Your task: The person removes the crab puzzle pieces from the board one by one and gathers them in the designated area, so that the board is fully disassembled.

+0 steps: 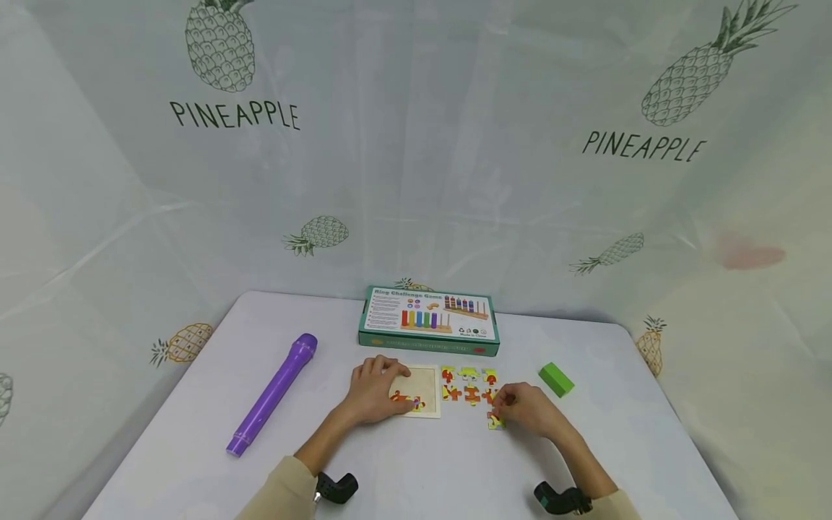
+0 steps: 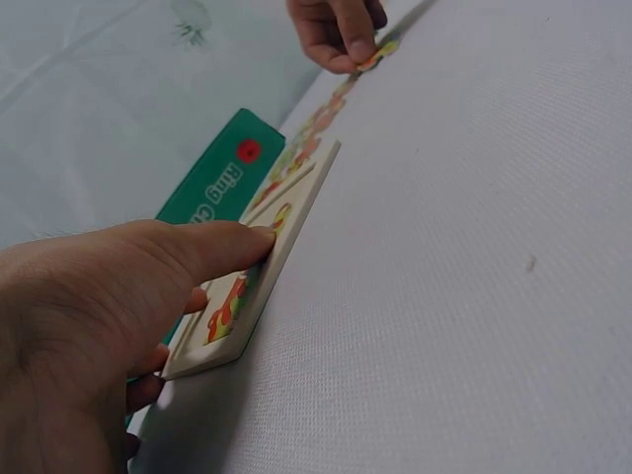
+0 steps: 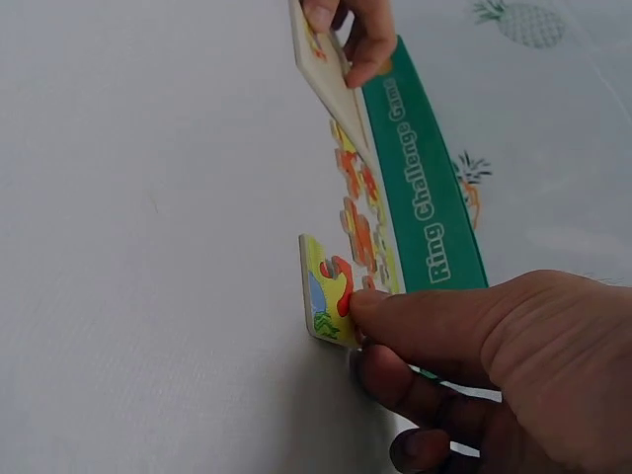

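My left hand (image 1: pixel 375 393) lies over the left side of a square wooden puzzle tray (image 1: pixel 429 415). Its thumb presses on the assembled pieces (image 2: pixel 225 314) along the near edge, while the other fingers spread over the tray's left part and rim. My right hand (image 1: pixel 528 406) pinches a yellow puzzle piece (image 3: pixel 324 286) with red, blue and green print between thumb and index finger. That piece is tilted up in the right wrist view. Between the hands, loose puzzle pieces (image 1: pixel 471 393) lie in rows right of the tray, the nearest ones close by the right fingertips.
Behind the tray lies a green Ring Challenge Game box (image 1: pixel 429 341). A purple stick (image 1: pixel 273 396) with a rounded head is on the left of the white table (image 1: pixel 416 480). A green block (image 1: pixel 556 380) sits right of the right hand. A pineapple-print curtain (image 1: pixel 416 159) hangs behind.
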Motion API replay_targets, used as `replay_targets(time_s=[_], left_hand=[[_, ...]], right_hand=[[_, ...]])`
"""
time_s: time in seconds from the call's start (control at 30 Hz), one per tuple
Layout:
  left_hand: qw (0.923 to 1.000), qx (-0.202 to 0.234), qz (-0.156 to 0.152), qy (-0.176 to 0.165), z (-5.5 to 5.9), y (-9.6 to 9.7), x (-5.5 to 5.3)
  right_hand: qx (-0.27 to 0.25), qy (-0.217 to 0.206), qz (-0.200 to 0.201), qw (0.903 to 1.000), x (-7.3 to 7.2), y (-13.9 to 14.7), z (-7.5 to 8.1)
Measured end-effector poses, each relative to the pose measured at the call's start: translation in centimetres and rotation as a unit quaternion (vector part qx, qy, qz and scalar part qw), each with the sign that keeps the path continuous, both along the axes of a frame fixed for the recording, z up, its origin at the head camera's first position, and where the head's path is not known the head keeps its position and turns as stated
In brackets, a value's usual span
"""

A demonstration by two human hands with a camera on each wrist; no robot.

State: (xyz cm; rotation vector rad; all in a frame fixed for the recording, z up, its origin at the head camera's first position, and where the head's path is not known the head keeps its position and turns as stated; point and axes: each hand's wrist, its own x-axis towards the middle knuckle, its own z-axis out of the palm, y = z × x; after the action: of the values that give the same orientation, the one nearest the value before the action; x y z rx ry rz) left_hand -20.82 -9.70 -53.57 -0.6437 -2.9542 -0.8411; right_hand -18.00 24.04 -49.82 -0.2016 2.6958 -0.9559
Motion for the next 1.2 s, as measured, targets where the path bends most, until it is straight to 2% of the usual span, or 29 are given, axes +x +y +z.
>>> replay_targets(time_s=[0.5, 0.87, 1.2], left_hand=[[1.0, -0.003, 0.003, -0.001, 0.0, 0.0, 0.0], [0.9999, -0.008, -0.005, -0.006, -0.3, -0.1, 0.0], [0.9999, -0.01, -0.009, -0.002, -0.3, -0.3, 0.0]], right_hand=[[0.014, 0.005, -0.016, 0.9998, 0.2, -0.2, -0.1], [0.009, 0.014, -0.008, 0.9998, 0.2, -0.1, -0.1], [-0.013, 0.029, -0.005, 0.9995, -0.3, -2.2, 0.1]])
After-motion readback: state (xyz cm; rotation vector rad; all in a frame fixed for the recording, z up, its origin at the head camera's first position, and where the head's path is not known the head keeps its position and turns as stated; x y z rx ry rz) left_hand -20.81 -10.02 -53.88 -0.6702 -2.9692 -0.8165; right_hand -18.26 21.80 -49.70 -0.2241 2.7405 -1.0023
